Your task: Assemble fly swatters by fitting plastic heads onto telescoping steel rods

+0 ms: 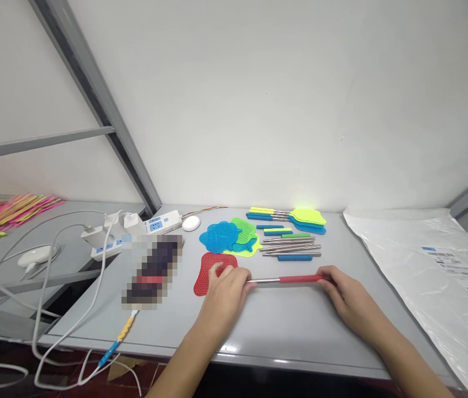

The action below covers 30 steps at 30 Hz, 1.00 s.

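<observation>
The left hand pinches the thin rod close to the red head, and its fingers cover the spot where the two would meet. So I cannot tell if they are joined. The right hand pinches the far right end of the red grip, between the thumb and the fingers. The rod goes into the left end of this grip. All of it sits across the middle of the desk, about halfway between the back edge and the front edge, with the red head toward the left edge.

Behind the left hand is a pile with a blue head and a green head. Behind the rod are loose rods and a blue grip. Near the back edge lie some swatters. A big white bag covers the right side.

Some things could go wrong. If the hands push or pull crooked, the thin rod might bend. If the left hand's pinch is weak, the rod could slip out of it. A hard tug by the right hand could pull the grip off. The loose rods look round, so a bump could make them roll. A cord hangs over the front edge, left of the left arm. If the arm caught it, the blurred thing by it, maybe a phone, could get dragged off.
</observation>
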{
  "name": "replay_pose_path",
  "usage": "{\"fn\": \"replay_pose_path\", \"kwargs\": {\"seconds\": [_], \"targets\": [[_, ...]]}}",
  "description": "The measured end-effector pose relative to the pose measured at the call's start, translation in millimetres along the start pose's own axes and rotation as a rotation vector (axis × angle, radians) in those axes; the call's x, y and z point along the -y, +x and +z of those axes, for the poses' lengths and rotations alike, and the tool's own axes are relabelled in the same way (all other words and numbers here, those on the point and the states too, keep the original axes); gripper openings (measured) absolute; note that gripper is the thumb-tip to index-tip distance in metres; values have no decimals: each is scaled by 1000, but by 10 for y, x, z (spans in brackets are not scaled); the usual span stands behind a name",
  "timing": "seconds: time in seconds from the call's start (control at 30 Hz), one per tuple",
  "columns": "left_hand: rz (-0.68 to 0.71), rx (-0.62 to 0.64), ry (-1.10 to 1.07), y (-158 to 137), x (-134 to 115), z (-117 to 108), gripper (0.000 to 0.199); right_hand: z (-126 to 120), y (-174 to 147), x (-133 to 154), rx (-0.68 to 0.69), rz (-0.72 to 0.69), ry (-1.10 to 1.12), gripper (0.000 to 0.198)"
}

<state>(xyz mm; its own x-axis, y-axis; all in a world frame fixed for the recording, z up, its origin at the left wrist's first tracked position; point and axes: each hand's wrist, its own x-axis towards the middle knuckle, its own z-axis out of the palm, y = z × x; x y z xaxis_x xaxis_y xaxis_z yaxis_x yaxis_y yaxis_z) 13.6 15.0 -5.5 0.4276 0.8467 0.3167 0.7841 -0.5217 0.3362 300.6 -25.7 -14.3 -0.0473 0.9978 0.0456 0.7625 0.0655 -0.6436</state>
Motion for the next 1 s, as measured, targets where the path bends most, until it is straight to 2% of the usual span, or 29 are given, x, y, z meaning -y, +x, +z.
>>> {"fn": "replay_pose_path", "kwargs": {"seconds": [0.2, 0.37, 0.43, 0.6, 0.73, 0.83, 1.0], "targets": [[15, 95, -118, -57, -11, -11, 22, 2, -39, 26, -16, 20, 62, 25], [73, 76, -132, -98, 6, 13, 23, 18, -51, 6, -47, 26, 89, 25], [55, 57, -174, -93, 15, 10, 23, 21, -48, -9, -74, 20, 94, 24], [-98, -8, -406, -39, 62, -30, 19, 11, -42, -32, -138, 3, 115, 24], [-176, 19, -509, -17, 77, -46, 21, -1, -50, -29, -148, -5, 141, 24], [-175, 69, -543, -28, 51, -54, 25, -9, -54, -16, -146, -9, 162, 25], [-99, 106, -546, -46, 23, -70, 25, -13, -54, 10, -150, -31, 199, 28]]}}
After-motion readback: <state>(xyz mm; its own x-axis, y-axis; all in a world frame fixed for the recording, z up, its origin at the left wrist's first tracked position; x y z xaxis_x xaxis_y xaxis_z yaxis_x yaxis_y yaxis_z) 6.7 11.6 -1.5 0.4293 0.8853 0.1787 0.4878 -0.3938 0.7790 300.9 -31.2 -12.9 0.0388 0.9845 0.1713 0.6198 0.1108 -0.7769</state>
